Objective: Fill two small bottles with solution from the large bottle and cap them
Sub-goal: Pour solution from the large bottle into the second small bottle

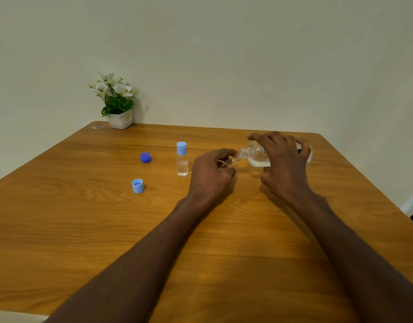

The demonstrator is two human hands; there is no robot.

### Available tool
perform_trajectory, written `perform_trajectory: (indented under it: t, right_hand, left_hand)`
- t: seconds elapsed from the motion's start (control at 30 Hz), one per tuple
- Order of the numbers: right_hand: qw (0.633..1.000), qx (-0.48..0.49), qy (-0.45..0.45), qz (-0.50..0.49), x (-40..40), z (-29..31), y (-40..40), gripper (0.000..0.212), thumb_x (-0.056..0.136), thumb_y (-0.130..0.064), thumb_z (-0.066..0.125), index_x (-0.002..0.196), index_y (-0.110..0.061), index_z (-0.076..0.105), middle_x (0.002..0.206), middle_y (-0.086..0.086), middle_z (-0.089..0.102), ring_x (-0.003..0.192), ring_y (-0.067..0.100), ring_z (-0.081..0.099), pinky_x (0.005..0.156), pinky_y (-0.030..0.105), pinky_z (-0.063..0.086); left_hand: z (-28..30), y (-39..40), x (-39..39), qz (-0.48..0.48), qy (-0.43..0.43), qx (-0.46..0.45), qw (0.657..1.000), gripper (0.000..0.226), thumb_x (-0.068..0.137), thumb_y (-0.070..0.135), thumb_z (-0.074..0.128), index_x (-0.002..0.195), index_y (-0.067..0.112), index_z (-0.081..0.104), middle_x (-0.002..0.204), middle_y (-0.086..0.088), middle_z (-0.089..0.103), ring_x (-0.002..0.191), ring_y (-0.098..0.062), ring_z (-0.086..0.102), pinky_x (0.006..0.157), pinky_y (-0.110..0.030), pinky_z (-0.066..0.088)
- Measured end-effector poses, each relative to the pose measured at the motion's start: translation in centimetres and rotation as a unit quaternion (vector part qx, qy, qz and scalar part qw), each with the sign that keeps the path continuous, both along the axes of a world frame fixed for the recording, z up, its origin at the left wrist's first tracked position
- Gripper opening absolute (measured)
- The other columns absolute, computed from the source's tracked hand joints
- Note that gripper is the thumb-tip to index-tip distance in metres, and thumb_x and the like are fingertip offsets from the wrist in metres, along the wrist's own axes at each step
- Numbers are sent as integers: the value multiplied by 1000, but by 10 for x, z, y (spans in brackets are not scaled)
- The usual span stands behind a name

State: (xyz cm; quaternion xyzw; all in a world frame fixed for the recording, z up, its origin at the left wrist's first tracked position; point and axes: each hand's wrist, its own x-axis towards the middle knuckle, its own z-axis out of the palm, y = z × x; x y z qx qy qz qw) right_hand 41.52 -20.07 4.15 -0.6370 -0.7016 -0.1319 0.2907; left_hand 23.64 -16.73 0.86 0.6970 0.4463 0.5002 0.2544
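Note:
My right hand grips the large clear bottle, tipped on its side with its open neck pointing left. The neck meets the mouth of a small clear bottle, which my left hand holds; the fingers hide most of it. A second small bottle stands upright to the left, with clear liquid inside and a light blue cap on. A loose light blue cap lies with its open side up nearer the front left. A dark blue cap lies farther back.
A white pot of white flowers stands at the back left corner of the wooden table, against the wall. The table's right edge runs diagonally at the far right.

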Motion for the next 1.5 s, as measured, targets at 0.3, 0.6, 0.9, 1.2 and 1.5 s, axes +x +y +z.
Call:
perform_trajectory:
  t: [0.3, 0.6, 0.9, 1.2, 1.5]
  right_hand:
    - [1000, 4, 1, 1, 1, -1, 1, 91, 66, -6, 81, 145, -39, 50, 143, -6, 54, 138, 23, 43, 117, 53, 19]
    - [1000, 0, 3, 5, 2, -1, 2, 91, 66, -6, 81, 146, -39, 50, 144, -5, 53, 139, 23, 42, 117, 53, 19]
    - [1000, -4, 2, 3, 2, 0, 1, 92, 67, -7, 82, 147, -39, 49, 146, -5, 52, 140, 23, 41, 118, 53, 18]
    - [1000, -5, 0, 1, 1, 0, 0, 92, 67, -6, 82, 147, -39, 49, 145, -5, 52, 140, 23, 41, 118, 54, 18]
    - [1000, -6, 1, -2, 1, 2, -2, 92, 67, -6, 81, 146, -40, 49, 145, -7, 52, 140, 21, 41, 118, 52, 18]
  left_hand:
    - [-3, 3, 0, 1, -10, 4, 1000, 43, 85, 14, 78, 126, 25, 73, 120, 9, 75, 98, 2, 68, 85, -20, 58]
    - [-4, 3, 0, 1, -6, 3, 1000, 43, 85, 15, 78, 126, 25, 73, 119, 11, 75, 99, 1, 69, 86, -24, 60]
    - [-3, 4, 1, -4, -5, -4, 1000, 45, 84, 13, 79, 127, 27, 72, 121, 10, 75, 100, 1, 68, 86, -22, 59]
    - [-3, 2, 0, -4, -7, -3, 1000, 45, 85, 13, 79, 128, 25, 72, 123, 8, 74, 104, -5, 70, 88, -24, 60]
    - [-4, 3, 1, -4, -6, 3, 1000, 46, 84, 16, 79, 128, 26, 72, 121, 11, 75, 101, 0, 68, 86, -21, 59]
